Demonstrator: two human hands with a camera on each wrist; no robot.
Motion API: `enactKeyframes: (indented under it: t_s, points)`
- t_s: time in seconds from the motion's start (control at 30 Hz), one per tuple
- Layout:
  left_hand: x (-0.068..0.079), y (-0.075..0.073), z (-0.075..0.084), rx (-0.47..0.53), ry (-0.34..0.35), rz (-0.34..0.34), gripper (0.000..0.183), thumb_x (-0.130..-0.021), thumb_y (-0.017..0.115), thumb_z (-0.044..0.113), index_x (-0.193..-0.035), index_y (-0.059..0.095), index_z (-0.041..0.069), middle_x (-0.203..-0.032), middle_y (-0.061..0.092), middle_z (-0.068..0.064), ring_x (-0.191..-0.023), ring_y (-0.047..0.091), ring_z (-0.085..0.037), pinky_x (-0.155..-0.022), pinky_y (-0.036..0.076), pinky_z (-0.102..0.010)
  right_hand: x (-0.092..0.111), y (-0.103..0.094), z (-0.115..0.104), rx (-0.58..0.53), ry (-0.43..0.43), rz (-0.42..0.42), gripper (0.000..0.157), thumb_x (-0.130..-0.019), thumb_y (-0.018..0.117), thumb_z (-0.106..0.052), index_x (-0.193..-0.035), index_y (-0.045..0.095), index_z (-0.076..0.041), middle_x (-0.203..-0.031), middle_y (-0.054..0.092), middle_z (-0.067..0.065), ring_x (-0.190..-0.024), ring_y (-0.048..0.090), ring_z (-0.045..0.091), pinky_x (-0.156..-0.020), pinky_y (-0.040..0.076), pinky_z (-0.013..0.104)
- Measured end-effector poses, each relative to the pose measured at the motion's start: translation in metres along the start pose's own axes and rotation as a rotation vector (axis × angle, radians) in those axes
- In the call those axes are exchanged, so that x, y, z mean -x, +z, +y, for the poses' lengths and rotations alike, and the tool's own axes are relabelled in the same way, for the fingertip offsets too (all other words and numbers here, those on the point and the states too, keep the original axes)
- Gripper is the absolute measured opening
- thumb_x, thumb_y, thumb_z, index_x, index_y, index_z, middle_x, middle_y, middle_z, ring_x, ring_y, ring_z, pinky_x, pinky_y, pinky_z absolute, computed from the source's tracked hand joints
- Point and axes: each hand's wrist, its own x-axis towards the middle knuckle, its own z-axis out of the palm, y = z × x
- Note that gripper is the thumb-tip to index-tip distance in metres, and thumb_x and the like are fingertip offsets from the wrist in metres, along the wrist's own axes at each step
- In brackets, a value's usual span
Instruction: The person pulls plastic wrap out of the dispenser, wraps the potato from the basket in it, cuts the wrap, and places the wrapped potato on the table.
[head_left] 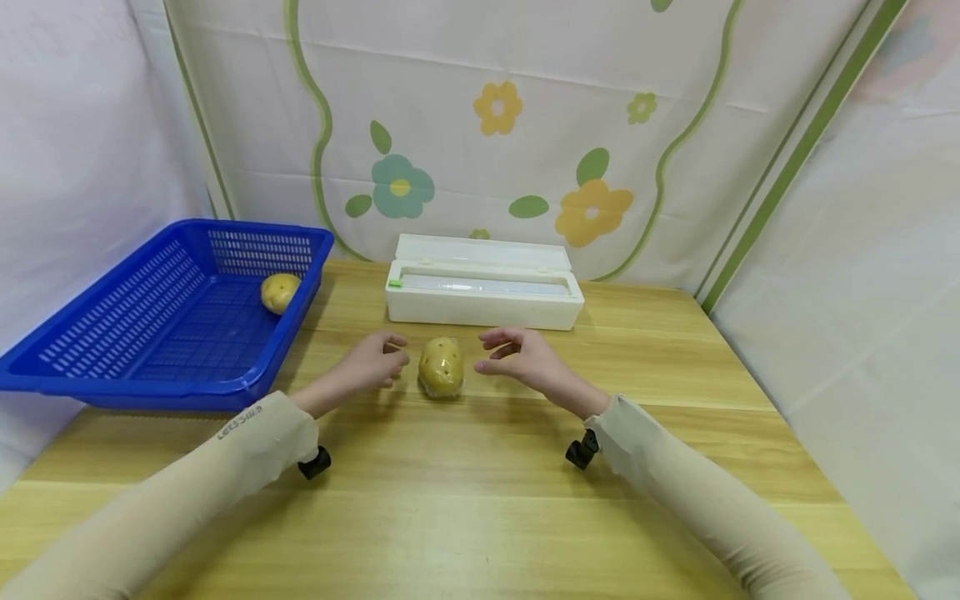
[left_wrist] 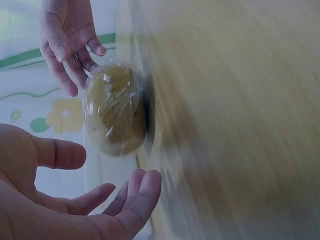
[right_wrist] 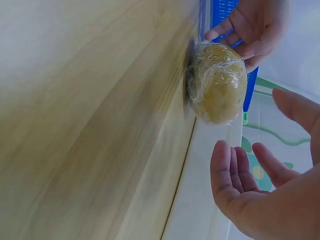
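Saw a film-wrapped potato resting on the wood-grained surface, between the left hand and the right hand. Found both hands released and holding nothing, with fingers loosely bent and thumbs spread away from fingertips; in the head view, saw a narrow gap on the potato's left and a slightly wider one on its right. Noticed clear plastic wrap, crinkled and glossy, around the potato in both wrist views.

Spotted just behind it a long white box with its lid raised, a pale roll inside and a small green piece at the left end. Saw farther left a blue plastic basket with slotted walls, and within it a second potato near the right wall; could not tell whether wrapped. Noted a flower-printed curtain behind, and beige sleeves on both arms.
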Motion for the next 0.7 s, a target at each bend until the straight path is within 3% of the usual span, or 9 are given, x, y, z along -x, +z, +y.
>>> enactKeyframes:
  t_s: [0.1, 0.2, 0.4, 0.7]
  points:
    - [0.000, -0.004, -0.003, -0.131, 0.056, 0.042, 0.046, -0.100, 0.051, 0.019, -0.139, 0.045, -0.006, -0.131, 0.053, -0.025, -0.112, 0.056, -0.037, -0.088, 0.050, -0.046, -0.004, 0.003, -0.003, 0.069, -0.017, -0.009, 0.064, -0.078, 0.086, -0.033, -0.132, 0.059, -0.013, -0.133, 0.055, 0.015, -0.114, 0.055, 0.028, -0.087, 0.051, 0.041]
    - [-0.001, -0.008, -0.004, -0.186, 0.099, 0.072, 0.046, -0.101, 0.051, 0.021, -0.138, 0.048, -0.006, -0.131, 0.053, -0.024, -0.120, 0.051, -0.038, -0.094, 0.046, -0.050, -0.010, 0.009, -0.006, 0.137, -0.051, -0.040, 0.078, -0.074, 0.088, -0.036, -0.139, 0.053, -0.013, -0.136, 0.053, 0.014, -0.119, 0.052, 0.032, -0.088, 0.050, 0.041]
    - [-0.005, -0.010, -0.001, -0.167, 0.124, 0.100, 0.043, -0.102, 0.051, 0.022, -0.135, 0.051, -0.005, -0.131, 0.054, -0.023, -0.119, 0.051, -0.038, -0.095, 0.045, -0.051, -0.026, 0.016, -0.003, 0.218, -0.123, -0.127, 0.097, -0.069, 0.091, -0.036, -0.148, 0.042, -0.008, -0.137, 0.050, 0.012, -0.119, 0.050, 0.028, -0.092, 0.049, 0.041]
    - [-0.008, -0.015, 0.005, -0.133, 0.122, 0.117, 0.038, -0.103, 0.050, 0.022, -0.132, 0.056, -0.002, -0.129, 0.056, -0.020, -0.114, 0.054, -0.033, -0.091, 0.047, -0.047, -0.041, 0.017, 0.003, 0.222, -0.102, -0.198, 0.098, -0.070, 0.091, -0.034, -0.150, 0.040, -0.010, -0.135, 0.052, 0.008, -0.116, 0.052, 0.025, -0.092, 0.048, 0.039]
